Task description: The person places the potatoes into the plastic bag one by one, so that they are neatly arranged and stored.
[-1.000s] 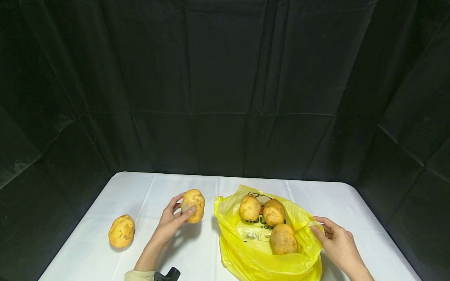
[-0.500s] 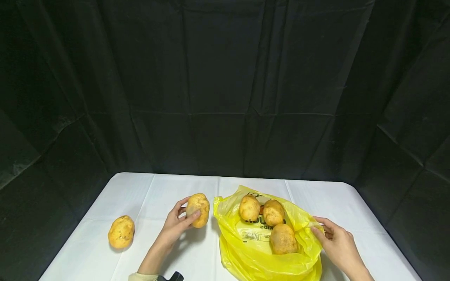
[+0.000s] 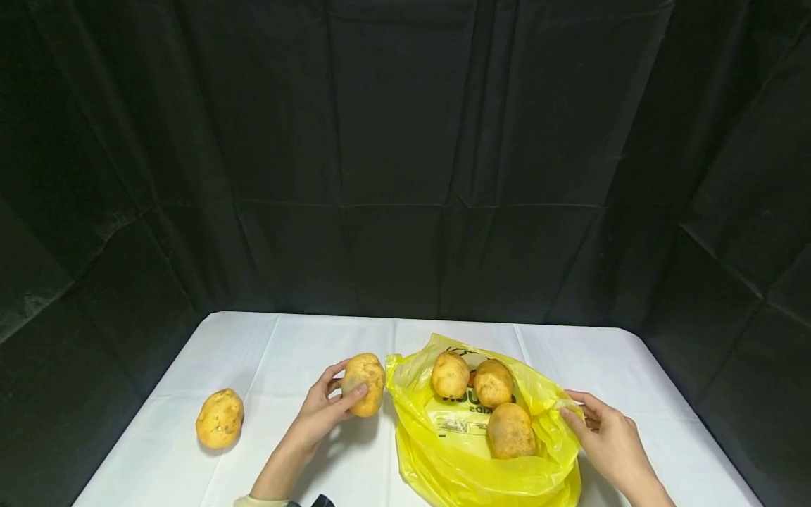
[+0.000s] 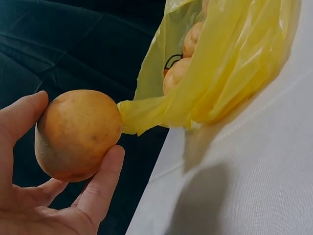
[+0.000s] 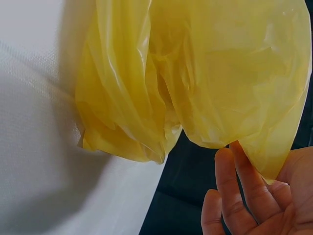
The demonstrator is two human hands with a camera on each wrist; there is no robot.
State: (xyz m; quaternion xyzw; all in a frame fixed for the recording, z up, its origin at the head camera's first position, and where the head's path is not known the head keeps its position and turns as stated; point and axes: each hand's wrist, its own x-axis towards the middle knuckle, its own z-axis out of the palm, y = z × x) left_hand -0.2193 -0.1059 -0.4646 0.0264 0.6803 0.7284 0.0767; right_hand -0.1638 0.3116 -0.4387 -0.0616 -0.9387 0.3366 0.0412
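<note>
My left hand (image 3: 322,410) grips a potato (image 3: 364,384) between thumb and fingers, raised above the table just left of a yellow plastic bag (image 3: 437,465). In the left wrist view that potato (image 4: 80,134) lies close by the bag's edge (image 4: 144,113); whether they touch I cannot tell. Inside the open bag are three potatoes: one at the back left (image 3: 450,375), another beside it (image 3: 493,384), and a larger one in front (image 3: 510,431). My right hand (image 3: 611,443) pinches the bag's right rim; in the right wrist view its fingers (image 5: 230,191) hold a corner of the plastic.
One more potato (image 3: 219,418) lies on the white-covered table (image 3: 171,465) at the left. Black cloth (image 3: 405,176) hangs behind the table and along both sides. The bag's inner face bears dark printing.
My left hand has carried its potato to the right and slightly nearer to me, up to the bag's left edge. The right hand and the bag have stayed nearly still.
</note>
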